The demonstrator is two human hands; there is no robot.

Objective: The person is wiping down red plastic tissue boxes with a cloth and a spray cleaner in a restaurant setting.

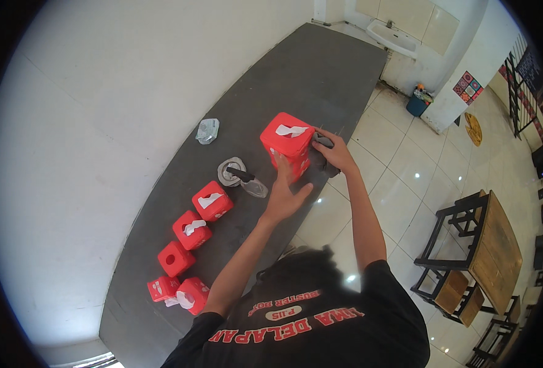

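Observation:
A red tissue box [288, 132] with a white tissue sticking out of its top stands on the dark grey table. My left hand [285, 191] lies along its near side, fingers stretched and thumb spread away. At the box's right side, my right hand [337, 153] has its fingers closed on a grey cloth [323, 140], part of which hangs down by the table edge. Whether the cloth touches the box is hard to make out. Left of the box rests a round pale dish-like thing [229, 165] with a black-handled object and a clear piece across it.
Several smaller red tissue boxes [212, 201] line the table's left side toward me. A small clear-and-white packet [207, 131] lies near the wall. Beyond the grey table [320, 67] are a sink [394, 38] and a blue bin [416, 104]. Wooden tables [496, 251] and stools stand at right.

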